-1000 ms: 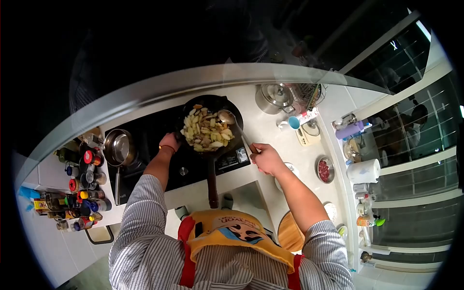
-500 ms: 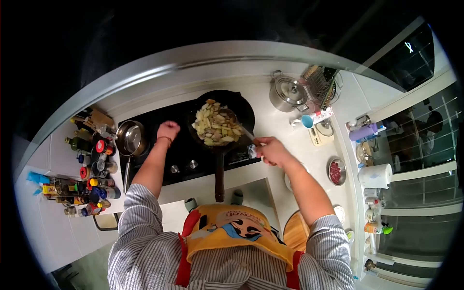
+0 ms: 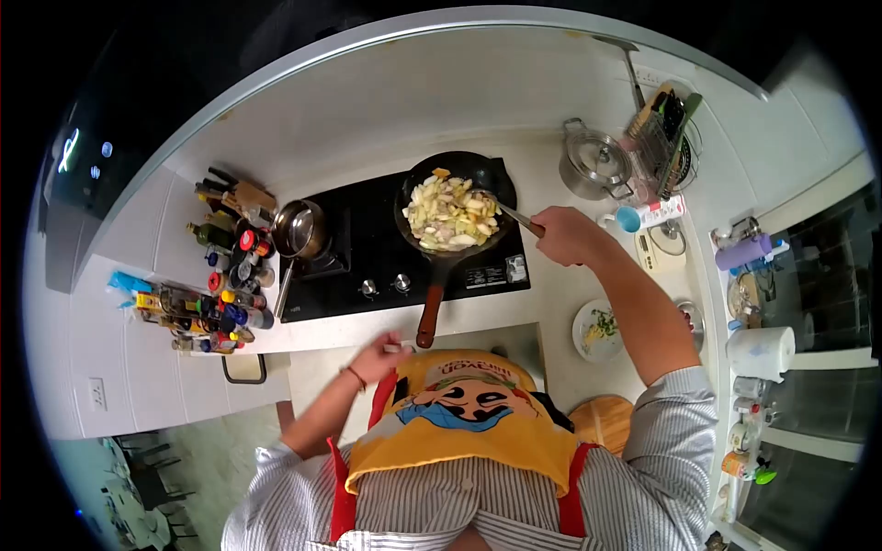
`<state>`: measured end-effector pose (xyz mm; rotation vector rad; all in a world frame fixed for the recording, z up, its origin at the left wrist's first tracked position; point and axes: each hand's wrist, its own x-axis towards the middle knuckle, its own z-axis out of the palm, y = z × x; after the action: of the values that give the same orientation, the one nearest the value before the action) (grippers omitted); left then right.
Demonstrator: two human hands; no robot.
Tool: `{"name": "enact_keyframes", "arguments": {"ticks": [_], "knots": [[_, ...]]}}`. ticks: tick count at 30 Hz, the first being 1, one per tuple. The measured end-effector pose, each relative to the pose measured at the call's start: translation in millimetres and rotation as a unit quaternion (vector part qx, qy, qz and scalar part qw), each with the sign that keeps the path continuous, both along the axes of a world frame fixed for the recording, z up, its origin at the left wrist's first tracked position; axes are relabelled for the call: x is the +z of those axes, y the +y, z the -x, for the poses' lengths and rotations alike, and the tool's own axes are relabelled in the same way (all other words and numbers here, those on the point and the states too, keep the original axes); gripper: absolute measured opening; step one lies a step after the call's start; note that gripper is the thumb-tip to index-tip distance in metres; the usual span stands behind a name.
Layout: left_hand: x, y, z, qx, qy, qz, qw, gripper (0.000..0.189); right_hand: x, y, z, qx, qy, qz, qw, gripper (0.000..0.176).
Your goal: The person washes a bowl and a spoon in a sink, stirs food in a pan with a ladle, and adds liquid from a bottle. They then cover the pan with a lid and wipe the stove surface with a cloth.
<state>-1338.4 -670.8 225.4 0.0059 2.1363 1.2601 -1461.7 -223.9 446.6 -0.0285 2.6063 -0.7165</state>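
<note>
A black wok (image 3: 464,166) with a brown wooden handle sits on the right part of the black stove (image 3: 358,230). Pale sliced pieces of food (image 3: 450,213) fill its middle. My right hand (image 3: 568,235) is wrapped round the handle of a metal spatula (image 3: 513,214), whose head is among the food at the wok's right side. Near the wok's handle, just to its left, my left hand (image 3: 379,356) hovers in front of the counter edge, fingers loosely apart and holding nothing.
On the stove's left is a small steel pot (image 3: 299,230); sauce bottles (image 3: 243,317) crowd the left corner. Rightward are a lidded pot (image 3: 595,163), a blue cup (image 3: 627,219), a scale (image 3: 661,248), a plate with chopped greens (image 3: 588,344) and a round board (image 3: 602,421).
My left hand has moved down from above the stove to near the wok handle. The view has shifted, showing the plate of greens. My right hand still holds the spatula.
</note>
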Motion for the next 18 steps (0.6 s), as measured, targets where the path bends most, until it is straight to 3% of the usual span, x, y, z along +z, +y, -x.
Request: {"name": "enact_keyframes", "arguments": {"ticks": [1, 2, 3, 4, 5, 7, 9, 10, 11, 12, 13, 15, 16, 18], "knots": [[26, 12, -21, -0.058, -0.083, 0.043, 0.994, 0.058, -9, 5, -1, -0.009, 0.004, 0.01, 1.0, 0.016], [-40, -11, -44, -0.17, -0.084, -0.055, 0.98, 0.06, -23, 11, 0, 0.064, 0.059, -0.056, 0.995, 0.016], [-61, -19, -74, -0.129, -0.205, -0.043, 0.969, 0.062, -32, 16, -2, 0.133, 0.112, -0.122, 0.977, 0.017], [14, 17, -79, -0.103, -0.258, -0.033, 0.96, 0.065, -31, 13, -5, 0.122, 0.065, -0.129, 0.982, 0.017], [51, 28, -84, -0.15, -0.219, -0.042, 0.963, 0.063, -46, 13, -6, 0.08, 0.059, -0.111, 0.989, 0.018], [70, 21, -64, -0.224, -0.252, 0.076, 0.938, 0.047, -83, 14, -9, 0.04, 0.093, -0.068, 0.993, 0.02], [43, -30, -27, -0.441, -0.161, 0.199, 0.86, 0.041, -127, 15, -14, 0.014, 0.079, 0.005, 0.997, 0.026], [-2, -82, -10, -0.538, 0.062, 0.173, 0.823, 0.04, -138, 16, -20, 0.005, 0.073, 0.039, 0.997, 0.038], [-10, -80, 4, -0.402, 0.069, 0.23, 0.884, 0.038, -149, 15, -28, -0.005, 0.066, 0.073, 0.995, 0.051], [31, -11, 10, -0.13, -0.088, 0.194, 0.968, 0.041, -166, 12, -32, 0.012, 0.055, 0.105, 0.993, 0.062], [80, 68, 16, 0.208, -0.144, 0.102, 0.962, 0.045, -182, 9, -36, 0.031, 0.045, 0.135, 0.989, 0.073], [60, 85, 41, 0.237, -0.237, -0.062, 0.94, 0.064, -200, 10, -48, 0.029, 0.058, 0.182, 0.981, 0.081], [65, 115, 46, 0.249, -0.263, -0.097, 0.927, 0.063, -203, 12, -53, 0.027, 0.06, 0.199, 0.978, 0.082], [62, 135, 50, 0.236, -0.252, -0.074, 0.936, 0.058, -196, 30, -56, 0.037, 0.044, 0.241, 0.969, 0.084]]}}
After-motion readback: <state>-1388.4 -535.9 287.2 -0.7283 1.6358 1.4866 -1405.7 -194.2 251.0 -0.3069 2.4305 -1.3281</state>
